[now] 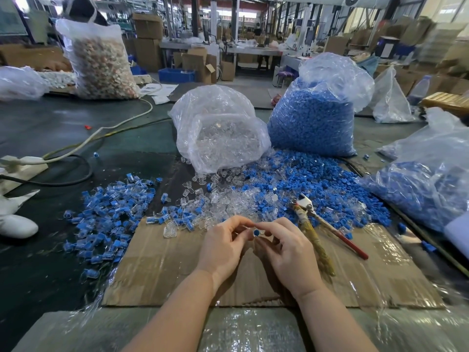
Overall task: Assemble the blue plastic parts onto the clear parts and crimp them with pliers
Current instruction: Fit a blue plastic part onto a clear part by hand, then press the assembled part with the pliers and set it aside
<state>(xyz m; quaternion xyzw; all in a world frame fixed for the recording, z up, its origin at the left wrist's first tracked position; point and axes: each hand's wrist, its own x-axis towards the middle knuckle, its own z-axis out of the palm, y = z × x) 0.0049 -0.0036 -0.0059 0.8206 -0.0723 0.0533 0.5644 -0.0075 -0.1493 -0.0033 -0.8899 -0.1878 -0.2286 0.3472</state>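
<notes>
My left hand (224, 243) and my right hand (286, 246) meet over a taped cardboard sheet (157, 265). Between their fingertips they pinch a small blue part (256, 232) together with a clear part that the fingers mostly hide. Pliers (322, 224) with red and wrapped handles lie just right of my right hand, jaws pointing away. Loose clear parts (223, 199) and loose blue parts (304, 179) are heaped beyond my hands. A pile of joined blue-and-clear pieces (111, 212) lies to the left.
An open bag of clear parts (218, 133) and a bag of blue parts (314, 115) stand behind the heaps. Another bag with blue parts (429, 184) lies at the right. Cables (76, 148) and a power strip cross the dark table at the left.
</notes>
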